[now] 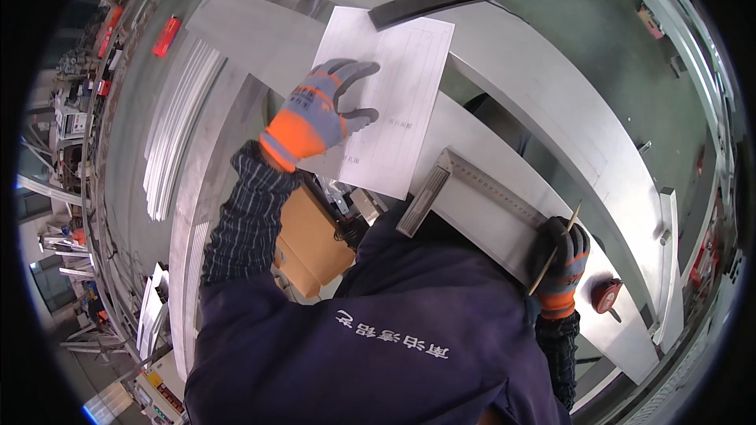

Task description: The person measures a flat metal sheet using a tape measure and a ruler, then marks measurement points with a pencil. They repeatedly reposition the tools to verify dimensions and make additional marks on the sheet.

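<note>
My left hand [321,114], in a grey and orange work glove, hovers over or rests on a white paper drawing sheet [394,86]; contact is hard to tell. Its thumb and fingers are spread, with nothing between them. Closed around a thin pencil [545,269], my right hand [565,260] wears the same kind of glove. It lies at the far end of a metal try square's graduated blade [496,189]. The square's thick stock [424,203] points toward my body. Beneath the square is a long, flat silver metal panel [480,224].
A black curved bar [437,1] lies across the sheet's top edge. Right of my right hand sits a red tape measure [605,296]. Another long panel [551,102] runs beyond. A cardboard box [311,240] is below my left forearm, and white strips [185,122] are stacked at left.
</note>
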The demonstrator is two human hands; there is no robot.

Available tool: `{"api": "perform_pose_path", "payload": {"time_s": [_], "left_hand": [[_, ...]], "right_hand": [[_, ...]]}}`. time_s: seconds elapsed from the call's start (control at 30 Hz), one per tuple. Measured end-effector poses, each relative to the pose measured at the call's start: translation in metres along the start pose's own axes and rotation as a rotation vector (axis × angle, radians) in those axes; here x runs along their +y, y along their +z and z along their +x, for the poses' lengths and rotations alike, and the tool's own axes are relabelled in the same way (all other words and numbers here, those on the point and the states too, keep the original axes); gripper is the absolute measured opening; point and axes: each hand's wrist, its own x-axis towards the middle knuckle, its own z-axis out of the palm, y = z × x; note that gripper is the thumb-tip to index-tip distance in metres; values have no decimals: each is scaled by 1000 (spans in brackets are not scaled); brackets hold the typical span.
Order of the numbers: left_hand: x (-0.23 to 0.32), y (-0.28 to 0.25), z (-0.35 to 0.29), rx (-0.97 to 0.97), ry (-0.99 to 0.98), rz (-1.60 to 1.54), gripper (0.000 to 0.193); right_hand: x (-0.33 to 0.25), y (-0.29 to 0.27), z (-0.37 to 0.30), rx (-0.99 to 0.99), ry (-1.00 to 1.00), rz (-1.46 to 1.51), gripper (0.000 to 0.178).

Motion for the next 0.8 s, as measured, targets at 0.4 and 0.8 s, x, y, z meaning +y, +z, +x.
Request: {"api": "perform_pose_path", "payload": {"time_s": [0.4,0.8], "left_hand": [[-15,1,26,-213,39,204,88],[-13,9,5,-69,40,139,77]], "right_hand": [[-9,-2,5,-4,20,-5,40],[6,-1,-5,-48,-10,-22,44]]}}
